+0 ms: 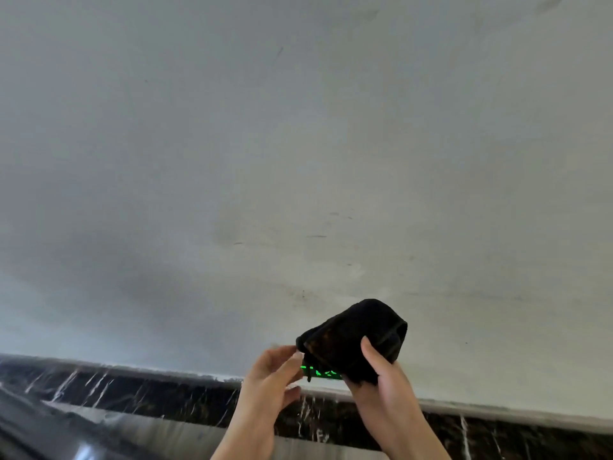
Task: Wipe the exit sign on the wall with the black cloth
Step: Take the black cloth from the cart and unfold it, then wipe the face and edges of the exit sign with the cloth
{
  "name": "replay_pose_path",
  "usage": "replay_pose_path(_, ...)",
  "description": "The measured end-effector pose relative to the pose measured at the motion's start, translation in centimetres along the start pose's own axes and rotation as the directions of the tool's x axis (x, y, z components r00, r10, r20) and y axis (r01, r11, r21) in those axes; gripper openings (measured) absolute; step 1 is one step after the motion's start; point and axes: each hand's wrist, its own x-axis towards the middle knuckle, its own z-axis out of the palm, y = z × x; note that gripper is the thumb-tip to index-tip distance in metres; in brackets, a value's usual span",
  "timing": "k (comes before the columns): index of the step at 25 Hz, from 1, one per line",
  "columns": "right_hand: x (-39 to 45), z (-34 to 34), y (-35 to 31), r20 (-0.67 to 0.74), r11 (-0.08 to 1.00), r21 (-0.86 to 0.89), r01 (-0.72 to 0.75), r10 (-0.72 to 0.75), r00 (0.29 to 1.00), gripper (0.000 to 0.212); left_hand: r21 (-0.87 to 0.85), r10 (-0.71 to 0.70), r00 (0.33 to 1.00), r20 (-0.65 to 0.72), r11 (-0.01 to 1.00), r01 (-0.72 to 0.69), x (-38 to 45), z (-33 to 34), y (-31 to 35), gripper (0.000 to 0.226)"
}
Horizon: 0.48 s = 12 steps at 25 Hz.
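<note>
Bunching the black cloth (358, 333) in the right hand (381, 383), left hand (275, 370) pinching its edge; exit sign (320, 372) behind, wiping seemingly not yet begun.

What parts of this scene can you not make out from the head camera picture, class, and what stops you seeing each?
- Exit sign: mostly hidden behind the black cloth and the right hand; its green lettering is too blurred to read.
- Right hand's fingers: mostly hidden behind the cloth.
- Left hand: whether it pinches the cloth's edge is unclear.
- Both forearms: cut off by the bottom edge.
</note>
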Motion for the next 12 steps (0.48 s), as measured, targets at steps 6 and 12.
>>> replay_pose_path(6,5.3,-3.7,0.9,-0.154,0.995,-0.034,0.095,-0.099,0.983,0.028,0.455,0.377,0.926,-0.03,0.83,-0.323,7.8,-0.1,-1.5,0.009)
replay_pose_path(12,12.0,-7.3,4.8,-0.154,0.993,-0.029,0.118,-0.121,0.981,0.026,0.813,0.835,0.532,0.141,0.209,-0.543,18.4,0.0,-5.6,0.046)
